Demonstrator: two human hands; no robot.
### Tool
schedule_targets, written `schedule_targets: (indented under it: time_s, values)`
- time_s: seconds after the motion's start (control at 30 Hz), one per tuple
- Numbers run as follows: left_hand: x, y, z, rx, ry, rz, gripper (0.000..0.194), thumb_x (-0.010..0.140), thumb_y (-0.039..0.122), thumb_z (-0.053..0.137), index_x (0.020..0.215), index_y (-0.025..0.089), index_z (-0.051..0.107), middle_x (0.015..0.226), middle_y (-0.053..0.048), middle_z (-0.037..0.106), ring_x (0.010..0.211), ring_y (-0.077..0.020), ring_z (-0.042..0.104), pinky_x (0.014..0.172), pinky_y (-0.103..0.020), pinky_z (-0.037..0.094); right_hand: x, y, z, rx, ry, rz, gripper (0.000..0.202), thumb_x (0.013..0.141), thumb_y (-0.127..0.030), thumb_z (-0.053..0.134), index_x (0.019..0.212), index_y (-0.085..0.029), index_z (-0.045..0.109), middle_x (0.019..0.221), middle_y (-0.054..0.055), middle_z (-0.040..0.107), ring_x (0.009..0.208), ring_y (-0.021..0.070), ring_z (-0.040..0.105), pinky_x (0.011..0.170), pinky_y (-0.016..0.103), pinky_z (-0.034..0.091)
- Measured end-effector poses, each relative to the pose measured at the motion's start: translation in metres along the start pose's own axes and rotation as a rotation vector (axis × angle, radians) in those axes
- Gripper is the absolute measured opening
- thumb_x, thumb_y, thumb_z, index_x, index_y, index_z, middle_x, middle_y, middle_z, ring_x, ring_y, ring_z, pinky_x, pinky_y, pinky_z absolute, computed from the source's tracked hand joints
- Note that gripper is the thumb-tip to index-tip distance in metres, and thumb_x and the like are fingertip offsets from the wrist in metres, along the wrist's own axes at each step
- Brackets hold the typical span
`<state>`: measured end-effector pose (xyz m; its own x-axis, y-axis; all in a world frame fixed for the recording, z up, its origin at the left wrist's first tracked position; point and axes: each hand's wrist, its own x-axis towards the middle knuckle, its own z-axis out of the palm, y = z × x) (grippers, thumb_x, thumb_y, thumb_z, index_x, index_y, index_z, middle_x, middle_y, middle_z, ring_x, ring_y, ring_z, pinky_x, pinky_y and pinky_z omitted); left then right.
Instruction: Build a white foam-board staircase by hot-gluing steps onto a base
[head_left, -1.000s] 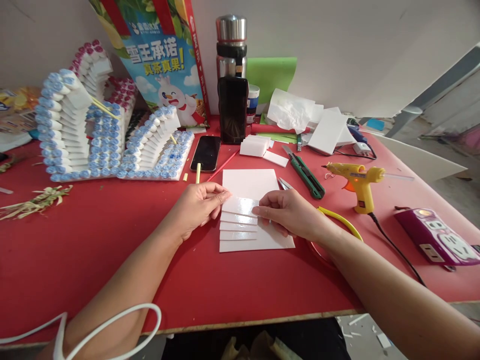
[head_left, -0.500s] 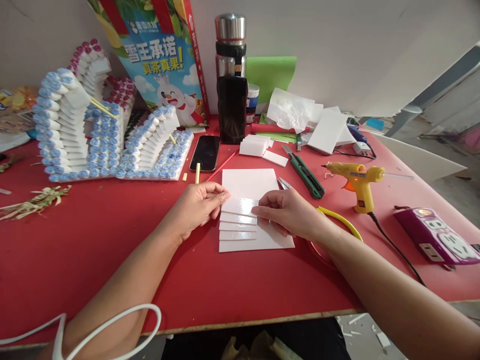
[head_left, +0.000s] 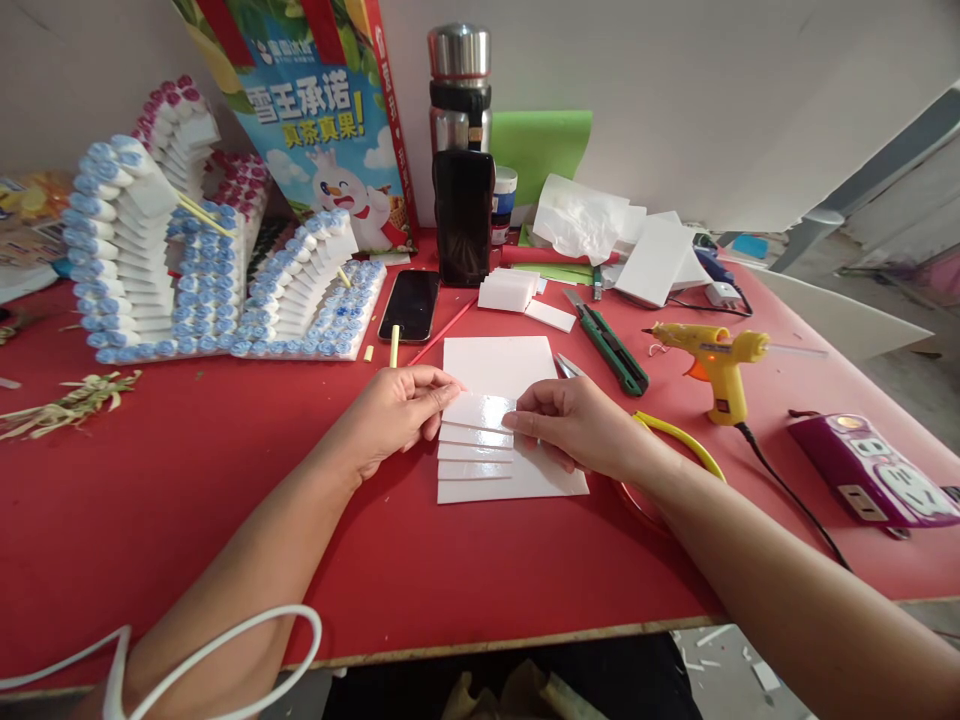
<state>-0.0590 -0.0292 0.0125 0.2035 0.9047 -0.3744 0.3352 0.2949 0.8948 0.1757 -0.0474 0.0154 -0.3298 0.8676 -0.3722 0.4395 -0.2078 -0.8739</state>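
Observation:
On the red table lies a white foam board (head_left: 498, 362), with several small white strips (head_left: 475, 453) overlapping like steps on its left part. Both hands pinch the topmost white strip (head_left: 480, 410), which is glossy. My left hand (head_left: 405, 415) has its left end between thumb and forefinger, fingers closed. At the right end, my right hand (head_left: 566, 420) is closed in the same way, its lower fingers curled over the board. Behind the board sits a stack of loose white strips (head_left: 508, 290).
A yellow glue gun (head_left: 712, 365) stands to the right with its light on. Near it are a green utility knife (head_left: 611, 345), scissors (head_left: 568, 366), and a purple power socket (head_left: 874, 470). Blue-white step-like models (head_left: 150, 260), a phone (head_left: 409, 305) and a steel flask (head_left: 459, 90) stand behind.
Almost nothing differs: both hands stay on the topmost strip, with the left fingertips shifted very slightly. The whole view has moved a touch.

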Motion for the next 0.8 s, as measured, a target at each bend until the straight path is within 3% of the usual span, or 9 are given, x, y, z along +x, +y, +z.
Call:
schedule_targets:
  time_s: [0.8]
  values:
    - [0.0016,-0.0024,-0.0011,-0.003,-0.003,0.004,0.026,0.087,0.042,0.069,0.096,0.018,0.072,0.05,0.004,0.053,0.038,-0.0041,0.032,0.037,-0.016,0.023,-0.0002,0.0018,0.0,-0.006,0.014,-0.014,0.029,0.087,-0.043,0.067,0.071,-0.019,0.061,0.056,-0.004,0.062,0.036,0.0049,0.04,0.037,0.021,0.025]
